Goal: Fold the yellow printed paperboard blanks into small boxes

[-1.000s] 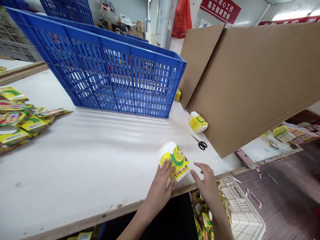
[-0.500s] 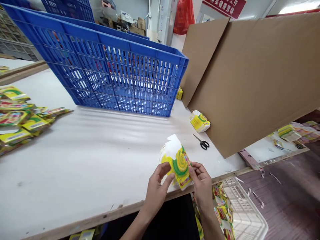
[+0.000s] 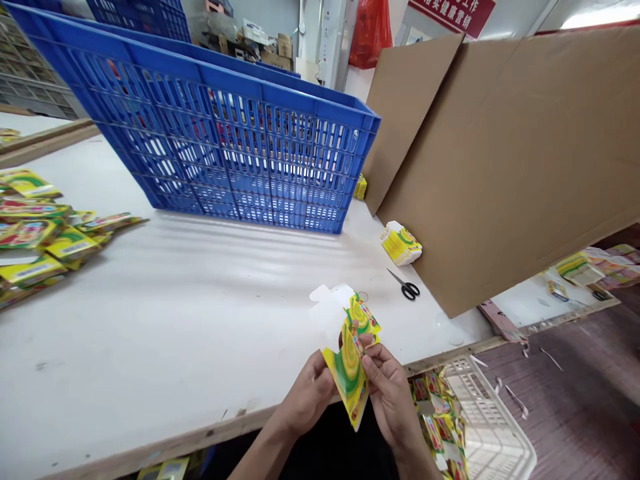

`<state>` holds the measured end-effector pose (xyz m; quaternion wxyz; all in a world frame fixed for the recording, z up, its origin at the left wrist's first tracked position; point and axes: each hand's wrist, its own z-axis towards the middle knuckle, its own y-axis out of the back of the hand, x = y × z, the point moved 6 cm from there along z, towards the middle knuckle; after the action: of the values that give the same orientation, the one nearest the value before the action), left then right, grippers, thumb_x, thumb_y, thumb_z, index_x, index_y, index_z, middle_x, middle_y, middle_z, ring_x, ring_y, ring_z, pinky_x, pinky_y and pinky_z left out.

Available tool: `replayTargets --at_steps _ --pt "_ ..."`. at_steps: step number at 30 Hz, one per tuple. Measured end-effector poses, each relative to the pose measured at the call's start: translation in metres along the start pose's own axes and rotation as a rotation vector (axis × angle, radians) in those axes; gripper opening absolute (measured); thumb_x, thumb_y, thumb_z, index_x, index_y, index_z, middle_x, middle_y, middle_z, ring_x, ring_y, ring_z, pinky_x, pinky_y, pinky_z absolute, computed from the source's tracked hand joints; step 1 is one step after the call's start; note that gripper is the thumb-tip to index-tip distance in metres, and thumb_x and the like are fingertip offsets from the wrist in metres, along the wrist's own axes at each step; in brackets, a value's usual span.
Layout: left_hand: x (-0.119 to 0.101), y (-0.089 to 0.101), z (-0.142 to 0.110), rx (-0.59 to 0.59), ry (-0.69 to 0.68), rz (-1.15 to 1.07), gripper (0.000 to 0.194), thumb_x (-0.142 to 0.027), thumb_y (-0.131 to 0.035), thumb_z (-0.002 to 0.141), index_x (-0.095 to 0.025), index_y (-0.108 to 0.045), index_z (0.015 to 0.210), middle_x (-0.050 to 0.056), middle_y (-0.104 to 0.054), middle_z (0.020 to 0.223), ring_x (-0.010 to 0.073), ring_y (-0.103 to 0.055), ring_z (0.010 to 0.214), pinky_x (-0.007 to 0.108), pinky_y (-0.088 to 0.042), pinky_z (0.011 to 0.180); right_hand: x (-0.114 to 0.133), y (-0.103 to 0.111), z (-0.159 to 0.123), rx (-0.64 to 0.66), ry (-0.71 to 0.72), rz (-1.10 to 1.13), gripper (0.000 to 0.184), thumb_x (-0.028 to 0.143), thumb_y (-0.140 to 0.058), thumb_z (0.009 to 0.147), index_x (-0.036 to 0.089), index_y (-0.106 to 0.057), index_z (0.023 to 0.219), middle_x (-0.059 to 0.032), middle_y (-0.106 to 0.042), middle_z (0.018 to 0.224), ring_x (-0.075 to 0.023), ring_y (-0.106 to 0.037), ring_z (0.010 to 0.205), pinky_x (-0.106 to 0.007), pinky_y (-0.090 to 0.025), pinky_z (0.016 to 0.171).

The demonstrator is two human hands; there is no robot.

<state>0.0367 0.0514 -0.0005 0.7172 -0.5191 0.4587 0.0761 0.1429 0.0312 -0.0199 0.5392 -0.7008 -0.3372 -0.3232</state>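
A yellow and green printed flat carton (image 3: pixel 346 365) is held tilted over the front edge of the table, between both hands. My left hand (image 3: pixel 309 392) pinches its left edge. On the opposite side, my right hand (image 3: pixel 391 387) has its fingers closed on the right edge. Just behind lies a stack of similar flat cartons (image 3: pixel 365 313) on the white table (image 3: pixel 215 300), partly covered by the held one, with white flaps showing. Black-handled scissors (image 3: pixel 409 291) rest to the right of that stack. Farther back, another bundle of cartons (image 3: pixel 401 245) leans near the cardboard.
A large blue crate (image 3: pixel 250 143) stands at the back of the table. Tall cardboard panels (image 3: pixel 500 160) rise on the right. Filled yellow boxes (image 3: pixel 55 247) lie piled at left. Below the table edge, a white basket (image 3: pixel 493 407) holds several boxes.
The left hand lay on the stack and the right hovered beside it. One carton has come off the stack, moved toward me and tilted; both hands now grip it.
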Motion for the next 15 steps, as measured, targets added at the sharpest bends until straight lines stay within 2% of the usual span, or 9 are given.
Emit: replayTargets --at_steps 2,4,7,9,10,12,13,15 --pt "-0.004 0.0 0.0 -0.025 -0.022 0.082 0.065 -0.057 -0.074 0.068 -0.02 -0.064 0.121 0.012 -0.067 0.12 0.0333 -0.056 0.118 0.043 -0.043 0.1 0.001 -0.002 -0.002 -0.001 0.009 -0.043 0.023 0.037 -0.074 0.077 0.02 -0.059 0.079 -0.0046 -0.071 0.09 -0.0196 -0.066 0.079 -0.033 -0.052 0.073" --pt "-0.008 0.0 0.0 -0.047 -0.046 0.13 0.063 -0.054 -0.075 0.068 -0.019 -0.065 0.12 0.012 -0.07 0.115 0.033 -0.057 0.116 0.041 -0.042 0.101 0.004 0.0 -0.003 -0.03 0.074 -0.185 0.021 0.039 -0.07 0.08 0.02 -0.06 0.082 -0.0063 -0.07 0.095 -0.0215 -0.066 0.085 -0.036 -0.052 0.077" --pt "-0.013 0.002 0.002 -0.119 -0.044 0.12 0.049 -0.049 -0.073 0.073 -0.016 -0.071 0.109 0.012 -0.072 0.107 0.0316 -0.062 0.109 0.04 -0.046 0.097 0.025 0.005 -0.011 -0.163 0.355 -0.58 0.019 0.035 -0.066 0.083 0.02 -0.062 0.094 -0.0092 -0.067 0.107 -0.0247 -0.063 0.099 -0.04 -0.049 0.087" --pt "-0.014 0.001 0.003 -0.147 -0.002 0.057 0.042 -0.046 -0.072 0.075 -0.014 -0.073 0.102 0.013 -0.073 0.101 0.0304 -0.066 0.101 0.038 -0.05 0.09 0.041 -0.002 -0.02 -0.186 0.59 -0.837 0.027 0.026 -0.063 0.084 0.022 -0.059 0.111 -0.0113 -0.06 0.123 -0.0269 -0.055 0.115 -0.044 -0.044 0.094" --pt "-0.014 -0.001 0.004 -0.146 0.024 0.022 0.04 -0.045 -0.072 0.076 -0.013 -0.073 0.1 0.013 -0.074 0.099 0.0297 -0.067 0.097 0.038 -0.051 0.087 0.047 -0.008 -0.023 -0.142 0.68 -0.938 0.036 0.021 -0.06 0.085 0.023 -0.055 0.12 -0.0116 -0.055 0.131 -0.0271 -0.05 0.122 -0.046 -0.042 0.098" --pt "-0.014 -0.003 0.004 -0.132 0.07 -0.025 0.038 -0.042 -0.073 0.076 -0.012 -0.073 0.098 0.014 -0.074 0.095 0.028 -0.069 0.09 0.036 -0.054 0.081 0.053 -0.02 -0.028 0.013 0.77 -1.071 0.049 0.013 -0.054 0.086 0.025 -0.047 0.134 -0.0105 -0.047 0.142 -0.0262 -0.042 0.13 -0.048 -0.037 0.104" --pt "-0.014 -0.004 0.004 -0.13 0.086 -0.031 0.036 -0.041 -0.073 0.076 -0.011 -0.072 0.098 0.014 -0.074 0.094 0.0269 -0.07 0.087 0.035 -0.054 0.079 0.055 -0.024 -0.029 0.079 0.772 -1.099 0.053 0.012 -0.051 0.086 0.026 -0.043 0.137 -0.0095 -0.044 0.145 -0.0258 -0.04 0.132 -0.048 -0.035 0.105" --pt "-0.014 -0.002 0.004 -0.142 0.095 -0.016 0.033 -0.038 -0.072 0.078 -0.011 -0.072 0.098 0.013 -0.074 0.091 0.0252 -0.071 0.084 0.033 -0.055 0.077 0.055 -0.023 -0.028 0.125 0.702 -1.079 0.057 0.013 -0.051 0.087 0.027 -0.04 0.141 -0.0081 -0.041 0.147 -0.0258 -0.039 0.134 -0.048 -0.035 0.107"
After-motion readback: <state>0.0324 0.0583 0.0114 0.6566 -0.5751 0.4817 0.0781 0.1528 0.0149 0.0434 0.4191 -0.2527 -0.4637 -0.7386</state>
